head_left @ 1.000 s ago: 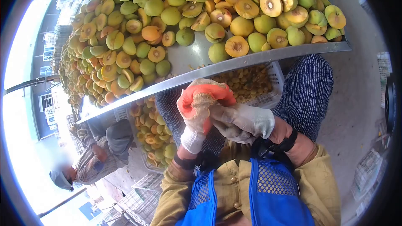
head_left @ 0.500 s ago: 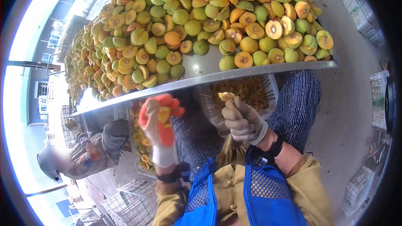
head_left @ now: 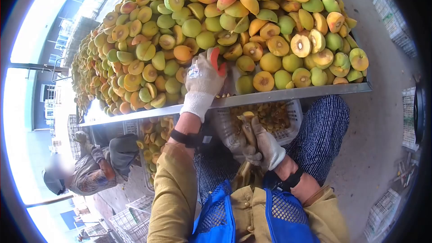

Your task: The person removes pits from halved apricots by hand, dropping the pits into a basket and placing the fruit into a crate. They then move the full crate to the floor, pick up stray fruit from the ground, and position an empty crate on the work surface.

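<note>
My left hand point(head_left: 203, 78), in a white glove with red palm and fingers, is over the near edge of a heap of halved peaches point(head_left: 182, 53). Its fingers curl down among the fruit; whatever lies inside them is hidden. Lower down, my right hand point(head_left: 265, 144), in a stained pale glove, is closed around a slim tool whose details are hard to make out, with a yellow bit of fruit point(head_left: 248, 114) at its upper tip. This hand is above a white crate point(head_left: 294, 119) containing brownish-orange fruit scraps point(head_left: 270, 113).
The peaches lie on a metal table with a raised rim point(head_left: 292, 95). Another crate of halved peaches point(head_left: 155, 137) stands below, on the left. Beyond it sits a co-worker point(head_left: 96, 168). Stacked crates point(head_left: 393, 20) stand at the right, and a white crate point(head_left: 130, 222) at lower left.
My left hand has moved up from in front of the table to the peach heap; the yellow piece earlier in it no longer shows. My right hand has dropped slightly.
</note>
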`<state>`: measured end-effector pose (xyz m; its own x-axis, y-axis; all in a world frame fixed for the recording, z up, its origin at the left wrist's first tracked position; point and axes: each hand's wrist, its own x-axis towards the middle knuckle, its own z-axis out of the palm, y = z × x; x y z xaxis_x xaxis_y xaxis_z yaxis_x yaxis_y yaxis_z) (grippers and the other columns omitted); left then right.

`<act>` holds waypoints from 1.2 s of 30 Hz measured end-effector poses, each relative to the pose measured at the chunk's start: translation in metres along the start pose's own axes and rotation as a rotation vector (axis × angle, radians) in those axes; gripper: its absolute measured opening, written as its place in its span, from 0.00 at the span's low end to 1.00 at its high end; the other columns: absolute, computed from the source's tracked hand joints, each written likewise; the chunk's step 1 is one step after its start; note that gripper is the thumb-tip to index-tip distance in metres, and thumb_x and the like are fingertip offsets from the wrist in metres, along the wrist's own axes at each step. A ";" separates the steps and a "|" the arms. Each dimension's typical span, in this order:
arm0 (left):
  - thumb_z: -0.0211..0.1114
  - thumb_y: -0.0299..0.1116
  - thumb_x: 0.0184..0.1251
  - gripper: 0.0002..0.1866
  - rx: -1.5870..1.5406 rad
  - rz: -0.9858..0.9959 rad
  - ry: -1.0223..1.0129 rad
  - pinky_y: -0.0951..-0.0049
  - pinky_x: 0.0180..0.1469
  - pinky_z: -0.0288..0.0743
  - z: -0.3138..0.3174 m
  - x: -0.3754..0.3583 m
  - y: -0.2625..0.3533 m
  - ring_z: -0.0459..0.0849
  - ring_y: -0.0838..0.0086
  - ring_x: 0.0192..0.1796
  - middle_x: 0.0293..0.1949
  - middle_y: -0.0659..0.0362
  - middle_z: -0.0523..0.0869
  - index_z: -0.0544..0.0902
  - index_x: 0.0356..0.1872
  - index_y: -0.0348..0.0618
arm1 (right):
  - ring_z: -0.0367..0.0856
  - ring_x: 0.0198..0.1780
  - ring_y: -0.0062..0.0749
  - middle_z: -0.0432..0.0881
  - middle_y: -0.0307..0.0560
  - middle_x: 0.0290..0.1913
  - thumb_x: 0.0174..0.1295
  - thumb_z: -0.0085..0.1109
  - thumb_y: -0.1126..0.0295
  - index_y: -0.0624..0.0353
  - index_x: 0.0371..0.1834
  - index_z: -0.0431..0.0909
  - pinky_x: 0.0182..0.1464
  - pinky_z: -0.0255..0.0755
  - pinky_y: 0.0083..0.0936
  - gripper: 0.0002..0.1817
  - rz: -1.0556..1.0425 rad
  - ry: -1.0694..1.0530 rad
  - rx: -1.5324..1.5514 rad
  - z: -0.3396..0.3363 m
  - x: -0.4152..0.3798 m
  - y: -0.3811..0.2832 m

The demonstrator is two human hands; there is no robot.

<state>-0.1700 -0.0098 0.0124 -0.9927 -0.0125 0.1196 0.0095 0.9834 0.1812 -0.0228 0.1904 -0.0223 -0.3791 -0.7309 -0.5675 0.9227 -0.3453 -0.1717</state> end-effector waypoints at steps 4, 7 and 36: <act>0.69 0.48 0.66 0.35 0.111 0.002 -0.189 0.47 0.54 0.81 -0.006 0.002 0.003 0.84 0.48 0.57 0.54 0.45 0.82 0.67 0.73 0.57 | 0.57 0.09 0.16 0.66 0.31 0.15 0.66 0.44 0.23 0.51 0.32 0.76 0.11 0.50 0.18 0.38 -0.020 0.052 -0.151 0.001 0.005 -0.006; 0.69 0.50 0.66 0.35 0.109 0.028 -0.169 0.46 0.54 0.81 -0.005 -0.014 -0.003 0.84 0.47 0.56 0.53 0.44 0.83 0.69 0.72 0.58 | 0.59 0.11 0.14 0.67 0.31 0.15 0.71 0.49 0.30 0.53 0.34 0.78 0.12 0.52 0.17 0.33 -0.176 0.081 -0.427 0.011 -0.006 -0.004; 0.55 0.44 0.81 0.23 -1.572 -0.109 0.105 0.64 0.68 0.73 -0.027 -0.153 0.046 0.82 0.60 0.65 0.59 0.44 0.85 0.74 0.66 0.37 | 0.85 0.36 0.62 0.83 0.61 0.31 0.78 0.54 0.58 0.63 0.45 0.76 0.37 0.77 0.41 0.17 -0.905 0.236 -0.832 0.041 0.014 0.022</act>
<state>-0.0141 0.0321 0.0288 -0.9851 -0.1458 0.0909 0.1174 -0.1846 0.9758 -0.0107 0.1485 -0.0012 -0.9572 -0.2731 -0.0960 0.1353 -0.1290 -0.9824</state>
